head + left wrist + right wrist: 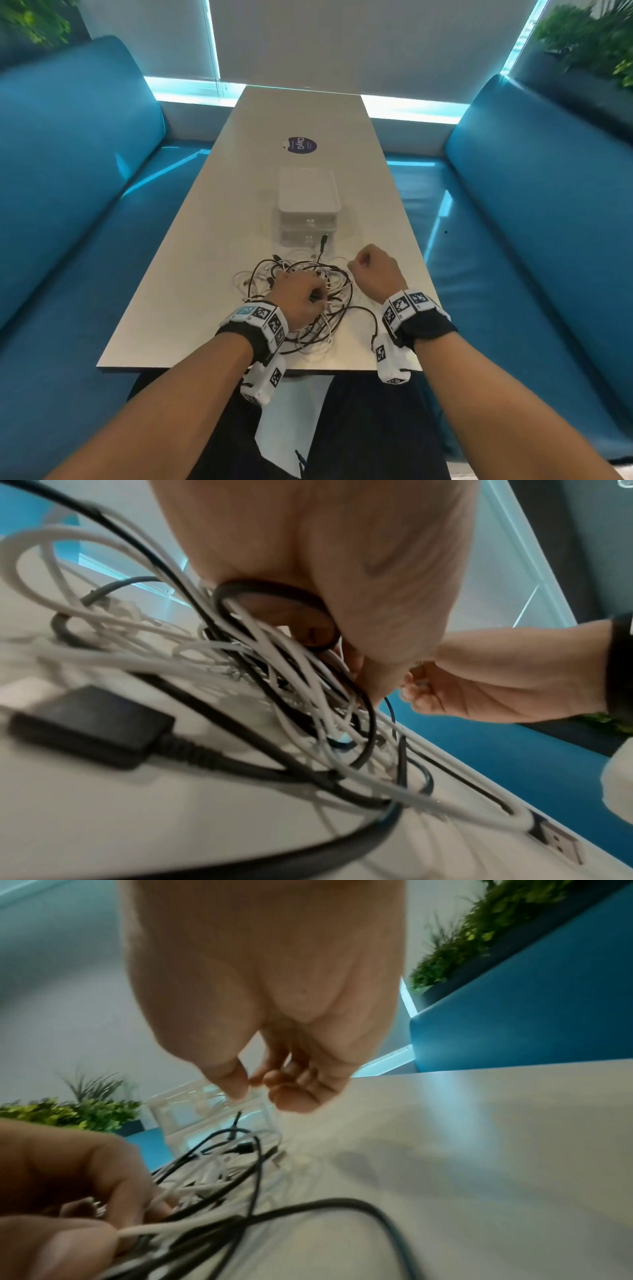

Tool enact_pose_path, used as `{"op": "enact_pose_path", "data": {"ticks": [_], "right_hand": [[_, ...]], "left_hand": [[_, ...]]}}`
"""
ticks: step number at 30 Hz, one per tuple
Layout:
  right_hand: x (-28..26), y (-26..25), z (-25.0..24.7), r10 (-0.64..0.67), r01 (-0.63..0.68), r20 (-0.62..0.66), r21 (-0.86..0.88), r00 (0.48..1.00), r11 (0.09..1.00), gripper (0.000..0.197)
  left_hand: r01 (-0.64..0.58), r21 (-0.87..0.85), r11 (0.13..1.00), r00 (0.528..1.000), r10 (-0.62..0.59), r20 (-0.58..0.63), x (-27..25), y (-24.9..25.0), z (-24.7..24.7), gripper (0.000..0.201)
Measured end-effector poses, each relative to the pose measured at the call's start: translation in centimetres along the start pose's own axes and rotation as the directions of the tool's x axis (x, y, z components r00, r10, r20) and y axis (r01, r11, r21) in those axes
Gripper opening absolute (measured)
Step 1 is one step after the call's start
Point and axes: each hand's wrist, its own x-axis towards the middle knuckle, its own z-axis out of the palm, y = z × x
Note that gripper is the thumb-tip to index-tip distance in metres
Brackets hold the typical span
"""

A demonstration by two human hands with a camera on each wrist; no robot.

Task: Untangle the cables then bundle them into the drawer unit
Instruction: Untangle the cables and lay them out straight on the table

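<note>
The tangled heap of white and black cables (301, 298) lay on the pale rectangular counter (178, 308), near its close edge and directly in front of the person. It had no clear long axis; loops spread in every direction, with one black plug end (324, 237) pointing away toward the small translucent white plastic drawer unit (308, 209). That unit stood just beyond the heap, along the counter's centre line, its drawers closed.

The left hand (301, 301) sat on top of the heap, its fingers curled round several white and black strands. The right hand (375, 269) hovered just beside the heap's right edge, fingers curled inward with thumb and fingertips close together; whether they pinched a thin strand could not be told.

So the left hand was the nearer one and likely anchored the mass, while the right was placed to draw a strand outward, rightward, away from it.
</note>
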Motion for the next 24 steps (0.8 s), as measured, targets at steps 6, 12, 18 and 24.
{"op": "enact_pose_path", "data": {"ticks": [6,12,18,24], "right_hand": [[1.5,-3.0,2.3,-0.094,0.074,0.23,0.094,0.969,0.993,0.042],[1.9,-3.3,4.2,-0.099,0.124,0.306,-0.065,0.947,0.99,0.036],[2.4,-3.5,4.3,-0.113,0.111,0.052,0.031,0.992,0.993,0.014],[2.0,-3.2,3.9,-0.137,0.138,-0.02,0.072,0.99,0.988,0.007]], "left_hand": [[-0.021,0.025,0.999,1.0,0.021,0.01,-0.3,-0.1,-0.1,0.006],[0.008,-0.25,0.968,1.0,-0.008,0.001,0.0,-0.1,-1.8,0.019],[0.077,-0.086,0.993,0.974,-0.093,-0.208,0.9,-0.2,-0.8,0.025],[0.099,0.006,0.995,0.983,-0.097,-0.156,1.3,-0.3,-0.6,0.036]]}}
